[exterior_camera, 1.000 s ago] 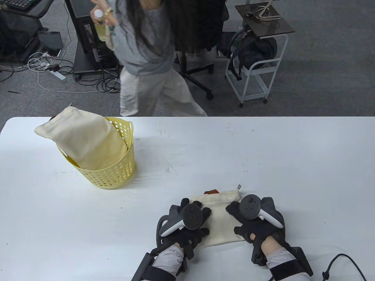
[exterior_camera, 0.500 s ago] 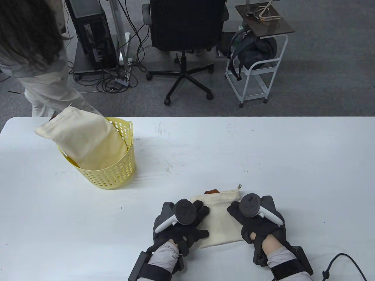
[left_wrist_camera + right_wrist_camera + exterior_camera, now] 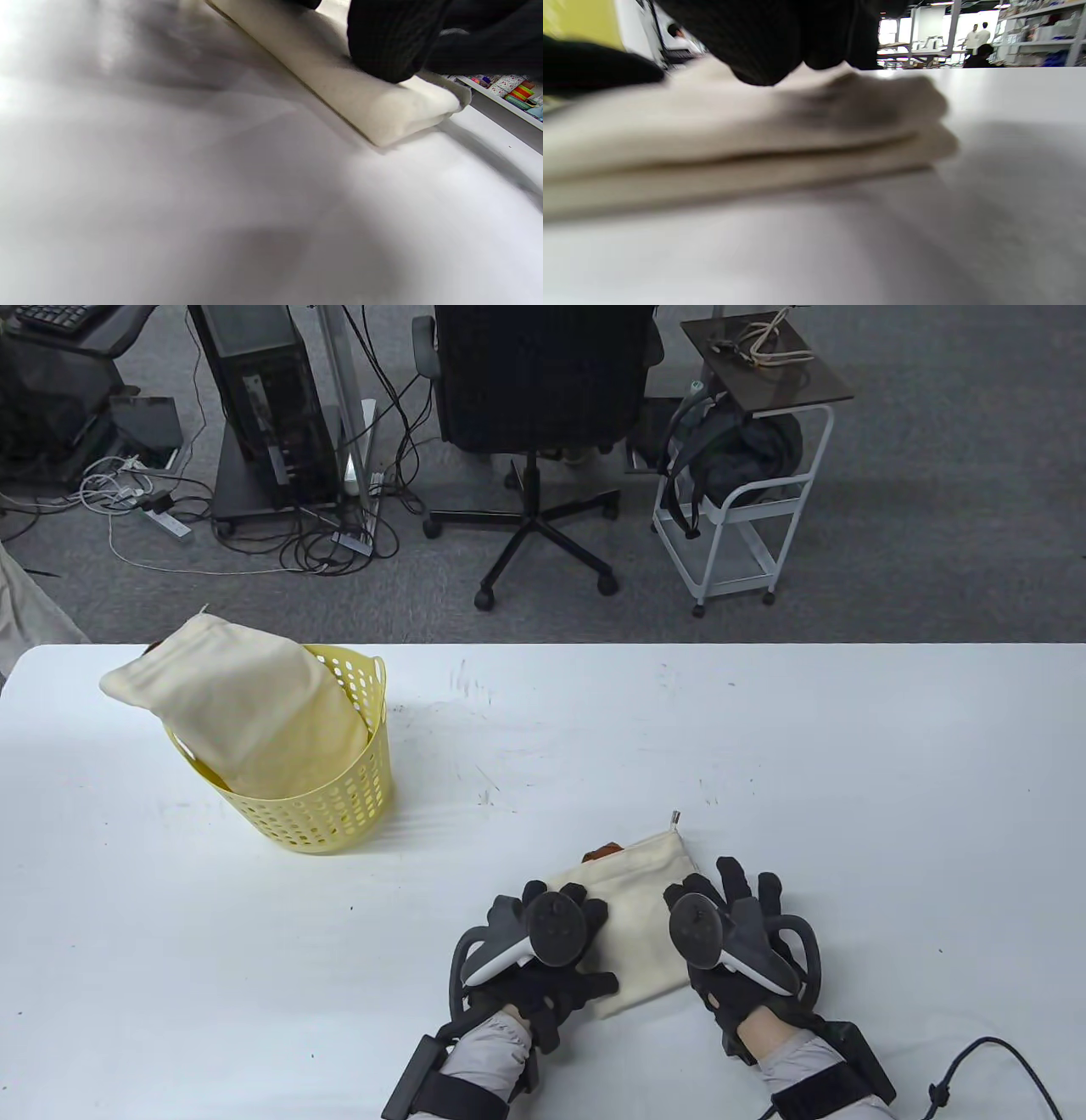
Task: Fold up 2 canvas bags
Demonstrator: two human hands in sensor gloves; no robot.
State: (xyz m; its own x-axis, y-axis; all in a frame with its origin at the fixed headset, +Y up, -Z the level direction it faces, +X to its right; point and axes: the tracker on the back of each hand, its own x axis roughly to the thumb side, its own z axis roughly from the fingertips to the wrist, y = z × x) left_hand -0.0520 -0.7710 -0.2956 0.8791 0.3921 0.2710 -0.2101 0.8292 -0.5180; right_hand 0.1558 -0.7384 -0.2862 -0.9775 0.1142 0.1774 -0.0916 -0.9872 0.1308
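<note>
The folded canvas bag [image 3: 635,912] lies flat near the front edge of the white table [image 3: 764,746], slightly right of its middle, its drawstring end slanting toward the far right. It sits directly between the hands, equally near both. The left hand [image 3: 543,950] rests on its left edge, fingers spread and pressing the fold, as the left wrist view confirms. The right hand [image 3: 730,933] lies with fingers splayed flat on the right edge, gripping nothing. A second bag [image 3: 246,712] hangs out of the yellow basket [image 3: 339,806] near the far left corner.
</note>
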